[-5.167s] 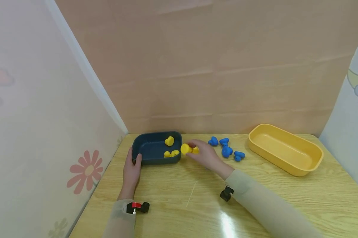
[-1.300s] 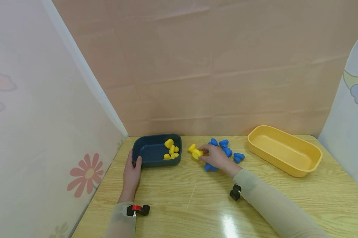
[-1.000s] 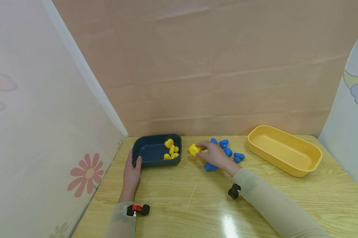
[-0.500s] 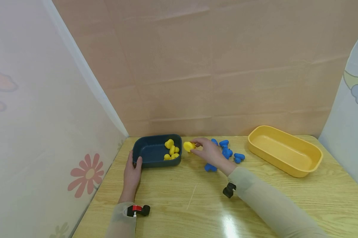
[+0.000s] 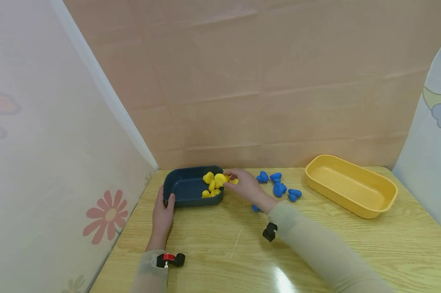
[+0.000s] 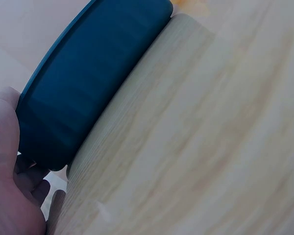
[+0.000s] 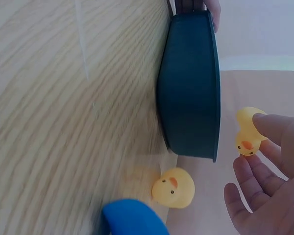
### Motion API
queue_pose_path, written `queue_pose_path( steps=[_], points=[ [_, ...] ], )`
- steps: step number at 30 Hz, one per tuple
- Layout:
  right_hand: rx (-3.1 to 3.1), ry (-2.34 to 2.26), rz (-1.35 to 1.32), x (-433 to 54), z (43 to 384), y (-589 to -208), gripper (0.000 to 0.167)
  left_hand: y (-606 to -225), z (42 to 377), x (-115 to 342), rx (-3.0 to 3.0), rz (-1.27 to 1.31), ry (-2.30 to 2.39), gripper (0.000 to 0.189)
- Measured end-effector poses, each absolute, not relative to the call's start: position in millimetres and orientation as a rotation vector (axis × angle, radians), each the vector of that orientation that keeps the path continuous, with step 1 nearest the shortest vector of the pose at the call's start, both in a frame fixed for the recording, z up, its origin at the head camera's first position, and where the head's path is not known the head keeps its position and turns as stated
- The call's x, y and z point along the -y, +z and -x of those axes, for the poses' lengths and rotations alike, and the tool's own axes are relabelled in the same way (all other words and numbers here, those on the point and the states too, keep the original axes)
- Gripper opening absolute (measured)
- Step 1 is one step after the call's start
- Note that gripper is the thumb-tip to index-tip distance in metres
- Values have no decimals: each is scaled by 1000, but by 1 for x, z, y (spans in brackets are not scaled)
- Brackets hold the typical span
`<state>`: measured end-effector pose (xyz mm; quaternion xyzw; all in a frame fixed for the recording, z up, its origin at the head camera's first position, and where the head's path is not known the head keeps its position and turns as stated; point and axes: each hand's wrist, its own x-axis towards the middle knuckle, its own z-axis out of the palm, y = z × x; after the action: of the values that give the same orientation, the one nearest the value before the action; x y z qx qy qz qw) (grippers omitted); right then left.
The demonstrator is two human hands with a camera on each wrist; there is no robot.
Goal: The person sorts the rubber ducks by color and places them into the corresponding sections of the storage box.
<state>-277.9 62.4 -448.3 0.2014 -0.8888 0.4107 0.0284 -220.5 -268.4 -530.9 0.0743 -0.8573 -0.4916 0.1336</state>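
The right hand (image 5: 244,187) pinches a duck (image 5: 220,180) between thumb and fingertips, its other fingers loosely bent, and holds it above the right end of the dark tray (image 5: 185,189). The left hand (image 5: 163,213) is curled around that tray's left end. Four yellow ducks (image 5: 208,177) lie inside, toward the right. Another duck (image 7: 174,188) (partly hidden by the right hand in the head view) sits on the bench (image 5: 205,244), just beside the tray. Blue toys (image 5: 279,189) lie farther right, near the yellow tray (image 5: 352,185).
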Motion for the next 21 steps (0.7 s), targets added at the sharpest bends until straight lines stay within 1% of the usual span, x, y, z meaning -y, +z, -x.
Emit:
queue_pose_path(
  steps=[12,21],
  points=[
    [2760,1311,-621,-34,277,-451,41,-530,219,265,2478,-230,-1422,77],
    [2749,1306,-564,-40,278,-456,43,-530,220,267,2469,-229,-1420,78]
  ],
)
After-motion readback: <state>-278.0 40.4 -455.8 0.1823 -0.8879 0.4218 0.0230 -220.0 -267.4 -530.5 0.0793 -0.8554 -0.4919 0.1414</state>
